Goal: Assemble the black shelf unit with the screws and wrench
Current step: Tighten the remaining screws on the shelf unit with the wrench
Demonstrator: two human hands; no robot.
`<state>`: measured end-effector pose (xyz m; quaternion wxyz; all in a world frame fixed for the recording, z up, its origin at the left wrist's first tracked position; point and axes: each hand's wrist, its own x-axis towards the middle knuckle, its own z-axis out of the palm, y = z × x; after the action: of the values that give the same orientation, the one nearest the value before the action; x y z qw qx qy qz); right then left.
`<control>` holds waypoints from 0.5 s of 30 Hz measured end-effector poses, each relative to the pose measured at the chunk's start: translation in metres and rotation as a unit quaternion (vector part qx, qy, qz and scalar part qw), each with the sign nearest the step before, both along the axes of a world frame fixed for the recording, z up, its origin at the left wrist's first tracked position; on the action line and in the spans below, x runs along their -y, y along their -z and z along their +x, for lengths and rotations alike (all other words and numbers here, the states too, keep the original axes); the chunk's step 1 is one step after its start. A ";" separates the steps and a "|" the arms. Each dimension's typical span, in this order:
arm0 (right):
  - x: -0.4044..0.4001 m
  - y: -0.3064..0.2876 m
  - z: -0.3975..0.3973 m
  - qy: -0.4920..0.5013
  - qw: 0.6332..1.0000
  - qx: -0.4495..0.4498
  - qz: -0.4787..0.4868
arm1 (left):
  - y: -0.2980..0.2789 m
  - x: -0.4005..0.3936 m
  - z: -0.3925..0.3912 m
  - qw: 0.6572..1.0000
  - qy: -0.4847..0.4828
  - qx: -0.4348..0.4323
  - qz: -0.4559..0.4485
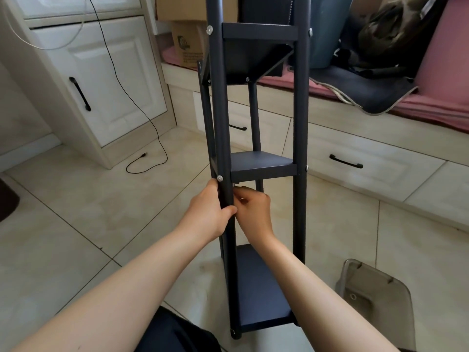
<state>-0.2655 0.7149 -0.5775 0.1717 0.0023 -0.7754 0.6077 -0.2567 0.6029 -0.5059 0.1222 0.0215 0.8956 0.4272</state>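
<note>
The black shelf unit [300, 128] stands upright on the tiled floor in front of me, with three shelves between dark posts. Silver screw heads show on the posts, one [219, 178] just above my hands. My left hand [210, 212] grips the front left post below the middle shelf [261, 165]. My right hand [253, 209] sits just behind that post under the middle shelf, fingers curled and pinching something small and pale that I cannot make out. No wrench is plainly visible.
White cabinets [106, 80] stand at the left with a black cable [149, 158] trailing onto the floor. A bench with drawers [355, 161], pink cushions, cardboard boxes and bags runs behind the shelf. A grey translucent stool [375, 295] stands at the lower right.
</note>
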 end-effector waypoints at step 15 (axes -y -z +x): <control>-0.041 -0.006 0.022 -0.041 0.977 0.101 0.182 | -0.001 0.000 0.000 1.000 0.007 -0.004 -0.018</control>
<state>-0.2432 0.7554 -0.5718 0.0643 0.0041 -0.8855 0.4602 -0.2568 0.6026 -0.5051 0.1215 0.0270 0.9035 0.4102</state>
